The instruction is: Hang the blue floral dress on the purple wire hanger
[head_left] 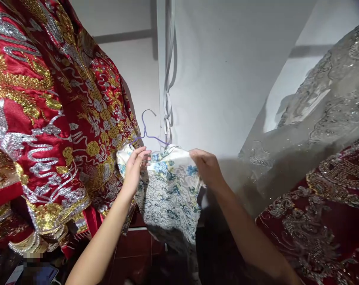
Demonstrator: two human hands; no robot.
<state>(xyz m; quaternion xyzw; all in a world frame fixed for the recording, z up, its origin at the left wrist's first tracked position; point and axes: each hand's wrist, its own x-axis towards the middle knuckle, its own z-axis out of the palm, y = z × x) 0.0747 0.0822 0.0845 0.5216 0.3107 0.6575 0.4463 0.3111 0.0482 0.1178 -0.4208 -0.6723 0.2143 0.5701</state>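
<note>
A patterned dress in white, grey and blue hangs in front of me on a thin purple wire hanger. The hanger's hook sticks up above the neckline, apart from any rail. My left hand lies by the left side of the neckline, its fingers stretched toward the middle and slightly apart; whether its thumb touches the cloth is hidden. At the opposite shoulder, my right hand pinches the dress fabric, with its fingertips partly behind the cloth. The lower end of the dress fades into shadow.
Red jackets with gold and silver embroidery fill the left side. On the right hang a sheer beaded gown and a dark red beaded garment. White cables run down the wall. Phones lie at lower left.
</note>
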